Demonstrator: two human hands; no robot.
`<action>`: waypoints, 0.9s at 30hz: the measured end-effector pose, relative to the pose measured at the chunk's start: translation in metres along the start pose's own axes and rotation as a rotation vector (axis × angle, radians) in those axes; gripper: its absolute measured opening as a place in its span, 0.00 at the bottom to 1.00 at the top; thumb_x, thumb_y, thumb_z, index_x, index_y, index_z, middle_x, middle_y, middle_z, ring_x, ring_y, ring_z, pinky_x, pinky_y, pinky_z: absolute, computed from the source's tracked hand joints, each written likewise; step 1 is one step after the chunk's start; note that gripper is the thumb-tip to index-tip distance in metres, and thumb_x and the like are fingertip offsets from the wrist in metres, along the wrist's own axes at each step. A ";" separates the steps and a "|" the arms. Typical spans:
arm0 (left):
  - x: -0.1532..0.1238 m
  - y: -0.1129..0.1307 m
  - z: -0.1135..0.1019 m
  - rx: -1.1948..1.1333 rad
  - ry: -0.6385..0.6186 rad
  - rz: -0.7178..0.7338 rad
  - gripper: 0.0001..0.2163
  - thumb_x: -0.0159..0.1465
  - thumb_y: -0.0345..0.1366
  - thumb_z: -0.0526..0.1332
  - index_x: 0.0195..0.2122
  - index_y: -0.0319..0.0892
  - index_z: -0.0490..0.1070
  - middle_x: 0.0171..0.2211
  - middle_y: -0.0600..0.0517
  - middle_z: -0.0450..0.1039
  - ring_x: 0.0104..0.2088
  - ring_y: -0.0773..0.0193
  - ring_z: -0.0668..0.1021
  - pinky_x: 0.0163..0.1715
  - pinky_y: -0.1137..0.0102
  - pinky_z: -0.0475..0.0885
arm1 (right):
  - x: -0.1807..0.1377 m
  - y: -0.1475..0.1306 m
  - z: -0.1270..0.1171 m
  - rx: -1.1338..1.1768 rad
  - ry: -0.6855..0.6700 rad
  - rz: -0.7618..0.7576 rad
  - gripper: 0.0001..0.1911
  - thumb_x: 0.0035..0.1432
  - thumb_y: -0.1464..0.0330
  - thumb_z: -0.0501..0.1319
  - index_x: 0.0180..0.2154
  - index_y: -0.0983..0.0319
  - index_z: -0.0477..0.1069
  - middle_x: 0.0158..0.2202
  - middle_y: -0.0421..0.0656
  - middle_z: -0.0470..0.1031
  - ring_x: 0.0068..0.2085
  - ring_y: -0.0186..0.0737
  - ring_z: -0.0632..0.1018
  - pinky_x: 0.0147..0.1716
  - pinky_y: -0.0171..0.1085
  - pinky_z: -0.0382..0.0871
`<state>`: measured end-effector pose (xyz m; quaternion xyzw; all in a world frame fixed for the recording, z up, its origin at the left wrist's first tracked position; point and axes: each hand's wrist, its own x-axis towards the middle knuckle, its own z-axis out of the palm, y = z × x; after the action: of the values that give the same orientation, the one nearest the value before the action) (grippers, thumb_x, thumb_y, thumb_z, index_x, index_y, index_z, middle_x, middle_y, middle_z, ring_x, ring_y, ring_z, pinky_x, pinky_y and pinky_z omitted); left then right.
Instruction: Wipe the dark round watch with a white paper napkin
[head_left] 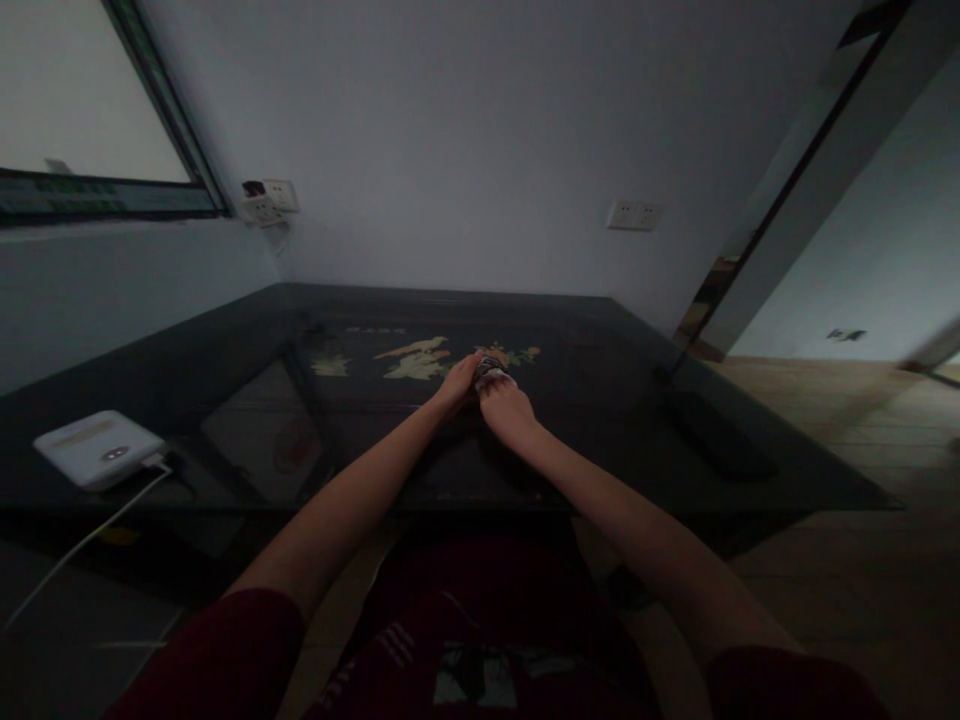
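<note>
Both arms reach forward over a dark glossy table [592, 400]. My left hand [457, 383] and my right hand [507, 408] meet near the middle of the tabletop. Between them is a small dark-and-white bundle [493, 366], perhaps crumpled cloth; its kind is too small and dim to make out. The left fingers close on its left side, and the right hand is closed on its near side. Just beyond and to the left, a bird-and-flower picture [416, 360] shows on the tabletop. The hands partly hide the bundle.
A white box-like device [99, 450] with a white cable [90, 535] sits at the table's left. Towards the right lies a dark flat object [716, 435]. Behind the table, a wall carries sockets [634, 215] and a plugged-in adapter [262, 209].
</note>
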<state>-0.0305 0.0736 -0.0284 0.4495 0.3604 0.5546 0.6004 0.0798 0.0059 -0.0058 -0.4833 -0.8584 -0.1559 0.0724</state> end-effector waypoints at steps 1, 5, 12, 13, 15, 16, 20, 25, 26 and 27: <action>-0.001 0.001 0.000 0.000 0.003 -0.005 0.17 0.58 0.50 0.63 0.34 0.39 0.74 0.29 0.50 0.77 0.26 0.68 0.75 0.28 0.74 0.67 | 0.000 0.000 0.001 -0.002 0.006 0.002 0.22 0.64 0.79 0.44 0.54 0.76 0.68 0.53 0.62 0.73 0.55 0.49 0.72 0.60 0.44 0.57; 0.000 0.002 0.001 0.023 0.025 -0.039 0.18 0.59 0.51 0.63 0.34 0.38 0.74 0.28 0.50 0.76 0.25 0.68 0.75 0.26 0.74 0.67 | -0.002 0.003 -0.003 0.054 0.013 0.009 0.21 0.64 0.77 0.45 0.53 0.73 0.69 0.52 0.59 0.73 0.56 0.47 0.71 0.59 0.43 0.58; 0.005 -0.004 -0.003 -0.008 -0.023 -0.045 0.20 0.57 0.53 0.63 0.36 0.38 0.74 0.31 0.48 0.77 0.29 0.64 0.78 0.29 0.72 0.70 | -0.003 0.017 -0.010 0.540 -0.047 0.125 0.19 0.54 0.78 0.51 0.42 0.62 0.75 0.41 0.49 0.79 0.43 0.47 0.77 0.43 0.40 0.66; 0.005 -0.004 -0.004 -0.017 -0.042 -0.033 0.20 0.57 0.53 0.63 0.36 0.38 0.74 0.31 0.48 0.77 0.29 0.65 0.77 0.29 0.72 0.70 | -0.001 0.020 -0.007 0.680 -0.027 0.130 0.17 0.52 0.78 0.51 0.38 0.62 0.75 0.38 0.47 0.78 0.41 0.45 0.77 0.42 0.38 0.66; 0.003 -0.003 -0.004 -0.022 -0.050 -0.032 0.20 0.57 0.53 0.63 0.35 0.37 0.74 0.29 0.49 0.76 0.26 0.66 0.76 0.28 0.73 0.70 | 0.004 0.025 -0.001 1.035 -0.005 0.158 0.12 0.48 0.77 0.53 0.31 0.64 0.73 0.31 0.44 0.76 0.35 0.41 0.76 0.36 0.35 0.65; 0.002 -0.001 -0.003 -0.016 -0.037 -0.041 0.20 0.58 0.53 0.63 0.35 0.38 0.74 0.28 0.50 0.76 0.24 0.67 0.75 0.26 0.73 0.69 | 0.006 0.026 0.002 1.233 -0.005 0.193 0.10 0.45 0.76 0.53 0.29 0.64 0.72 0.28 0.42 0.75 0.31 0.39 0.75 0.33 0.34 0.65; -0.003 0.005 0.001 0.000 0.029 -0.089 0.18 0.61 0.51 0.60 0.35 0.39 0.75 0.26 0.51 0.75 0.22 0.68 0.73 0.21 0.74 0.66 | 0.015 0.023 0.009 1.870 0.075 0.356 0.12 0.38 0.76 0.55 0.30 0.63 0.69 0.23 0.40 0.73 0.27 0.36 0.72 0.33 0.34 0.67; -0.007 0.010 0.006 -0.049 0.050 -0.120 0.16 0.62 0.49 0.59 0.33 0.39 0.74 0.26 0.51 0.75 0.23 0.67 0.74 0.23 0.73 0.68 | 0.017 0.017 0.014 1.961 0.167 0.375 0.12 0.38 0.75 0.56 0.30 0.62 0.69 0.24 0.40 0.72 0.27 0.37 0.72 0.33 0.35 0.67; -0.007 0.011 0.007 -0.046 0.053 -0.118 0.17 0.62 0.49 0.59 0.33 0.38 0.74 0.26 0.51 0.75 0.22 0.67 0.74 0.23 0.73 0.68 | 0.017 0.018 0.015 1.898 0.149 0.354 0.12 0.39 0.75 0.56 0.30 0.62 0.69 0.23 0.39 0.72 0.27 0.36 0.71 0.32 0.34 0.66; -0.008 0.012 0.007 -0.037 0.052 -0.116 0.17 0.62 0.50 0.59 0.34 0.38 0.75 0.25 0.50 0.75 0.22 0.67 0.73 0.23 0.73 0.67 | 0.015 0.019 0.015 1.808 0.123 0.318 0.11 0.40 0.75 0.55 0.30 0.63 0.69 0.23 0.38 0.71 0.26 0.35 0.70 0.31 0.33 0.65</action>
<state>-0.0293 0.0646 -0.0158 0.4020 0.3910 0.5371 0.6301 0.0884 0.0327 -0.0118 -0.3461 -0.5717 0.5608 0.4887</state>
